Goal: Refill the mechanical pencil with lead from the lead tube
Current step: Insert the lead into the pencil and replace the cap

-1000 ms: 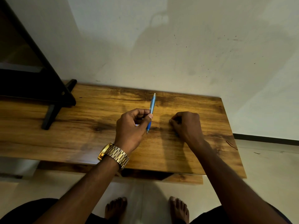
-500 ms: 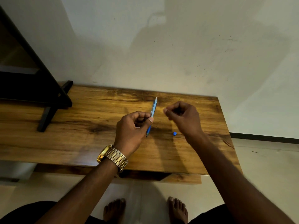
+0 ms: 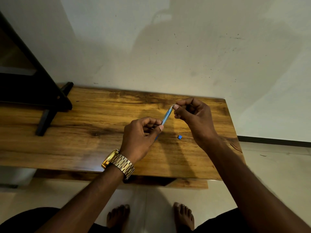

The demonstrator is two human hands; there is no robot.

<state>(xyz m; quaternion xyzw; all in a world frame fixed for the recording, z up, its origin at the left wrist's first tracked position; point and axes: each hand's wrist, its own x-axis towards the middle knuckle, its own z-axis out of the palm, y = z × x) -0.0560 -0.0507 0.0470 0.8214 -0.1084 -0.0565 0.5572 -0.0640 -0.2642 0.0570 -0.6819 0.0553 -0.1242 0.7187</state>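
Note:
My left hand (image 3: 141,137) grips a blue mechanical pencil (image 3: 165,117) above the wooden table (image 3: 84,145), its far end tilted up and to the right. My right hand (image 3: 193,118) pinches the whitish top end of the pencil with thumb and forefinger. A small blue cap (image 3: 180,136) lies on the table below my right hand. No lead tube shows in the view.
A black stand (image 3: 42,101) with slanted legs occupies the table's left part. A white wall rises behind the table. My bare feet (image 3: 151,216) stand on the pale floor at the table's near edge. A gold watch (image 3: 117,163) is on my left wrist.
My right hand lifted off the table, leaving the small blue cap there, and moved up to pinch the pencil's top end. My left hand kept its grip on the pencil.

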